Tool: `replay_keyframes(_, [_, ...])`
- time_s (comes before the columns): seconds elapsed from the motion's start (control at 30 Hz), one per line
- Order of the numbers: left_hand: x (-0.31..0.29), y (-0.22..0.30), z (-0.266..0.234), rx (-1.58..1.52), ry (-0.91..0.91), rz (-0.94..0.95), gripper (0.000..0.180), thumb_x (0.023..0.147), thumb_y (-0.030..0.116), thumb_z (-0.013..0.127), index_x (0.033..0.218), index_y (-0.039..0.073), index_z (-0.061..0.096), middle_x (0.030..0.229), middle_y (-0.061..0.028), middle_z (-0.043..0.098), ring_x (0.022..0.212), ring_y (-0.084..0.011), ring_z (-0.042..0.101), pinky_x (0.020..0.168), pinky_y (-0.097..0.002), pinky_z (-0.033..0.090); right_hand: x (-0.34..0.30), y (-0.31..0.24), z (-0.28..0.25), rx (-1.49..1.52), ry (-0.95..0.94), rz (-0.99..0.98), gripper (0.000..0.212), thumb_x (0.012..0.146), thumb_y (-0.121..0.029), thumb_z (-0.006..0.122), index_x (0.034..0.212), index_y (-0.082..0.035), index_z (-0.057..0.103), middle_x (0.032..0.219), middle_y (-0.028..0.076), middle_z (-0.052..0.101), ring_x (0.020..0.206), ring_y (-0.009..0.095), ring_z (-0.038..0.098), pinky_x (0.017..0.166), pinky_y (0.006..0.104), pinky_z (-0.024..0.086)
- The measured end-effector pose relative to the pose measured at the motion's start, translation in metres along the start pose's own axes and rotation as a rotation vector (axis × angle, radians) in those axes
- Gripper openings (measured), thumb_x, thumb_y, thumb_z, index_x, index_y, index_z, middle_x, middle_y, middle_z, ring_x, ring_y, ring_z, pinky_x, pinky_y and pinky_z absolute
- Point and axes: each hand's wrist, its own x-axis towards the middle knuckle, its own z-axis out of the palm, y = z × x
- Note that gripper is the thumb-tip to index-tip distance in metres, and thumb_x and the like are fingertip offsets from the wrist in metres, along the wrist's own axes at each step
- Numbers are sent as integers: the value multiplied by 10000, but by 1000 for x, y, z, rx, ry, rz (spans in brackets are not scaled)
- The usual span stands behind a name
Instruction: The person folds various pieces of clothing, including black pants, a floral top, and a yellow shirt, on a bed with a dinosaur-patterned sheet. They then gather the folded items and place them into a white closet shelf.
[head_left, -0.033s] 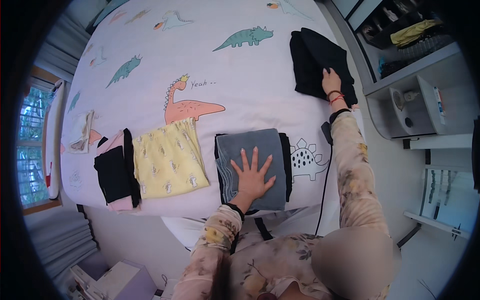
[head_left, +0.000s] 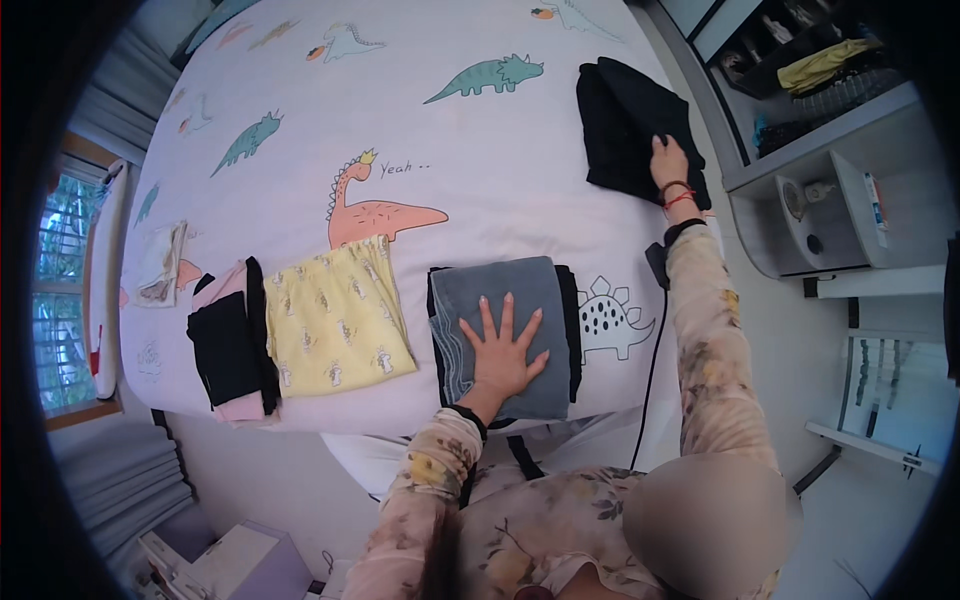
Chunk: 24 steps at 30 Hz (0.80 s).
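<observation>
My left hand [head_left: 503, 350] lies flat with its fingers spread on a folded grey garment [head_left: 500, 300]. That garment sits on a black one near the front edge of the bed [head_left: 480, 170]. My right arm stretches out to the bed's right side. There my right hand [head_left: 668, 162], with red bands on the wrist, grips a crumpled black garment [head_left: 625, 115].
A folded yellow patterned garment [head_left: 335, 320] and a black-and-pink folded stack [head_left: 232, 345] lie to the left on the dinosaur-print sheet. A small white cloth [head_left: 160, 265] is further left. A black cable [head_left: 648, 370] hangs off the bed edge. Grey shelves [head_left: 830, 215] stand at the right.
</observation>
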Motion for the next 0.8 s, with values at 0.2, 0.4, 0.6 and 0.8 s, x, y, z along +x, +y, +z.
replay_keyframes(0.2, [1, 1, 3, 16, 78, 34, 656, 814, 549, 484, 1399, 291, 334, 1503, -187, 78, 1336, -517, -26, 918, -763, 6, -1, -10, -134, 351, 68, -109, 448, 912, -350, 494, 1011, 76, 590, 961, 255, 626, 946, 361, 602, 833, 382, 440])
replay_keyframes(0.4, [27, 3, -9, -399, -98, -85, 685, 830, 587, 455, 1406, 241, 319, 1496, -180, 124, 1335, -511, -5, 979, -710, 30, -114, -95, -218, 1348, -458, 175, 415, 932, -328, 510, 1108, 45, 558, 1006, 144, 638, 887, 229, 630, 810, 336, 503])
replay_keyframes(0.6, [-27, 41, -108, -2524, -317, -221, 570, 885, 441, 495, 1281, 34, 435, 1276, -136, 461, 1147, -265, 469, 943, -391, 418, -278, -120, -206, 1634, -503, 356, 413, 934, -319, 509, 1189, 4, 532, 1141, 100, 604, 993, 240, 605, 873, 349, 489])
replay_keyframes(0.8, [-71, -16, -144, -2263, -100, -271, 382, 814, 241, 648, 1098, 0, 566, 958, -125, 650, 835, -227, 653, 731, -337, 551, -384, -76, -193, 2122, -668, 354, 375, 951, -272, 437, 1214, -12, 499, 1173, 113, 579, 1047, 246, 572, 920, 363, 454])
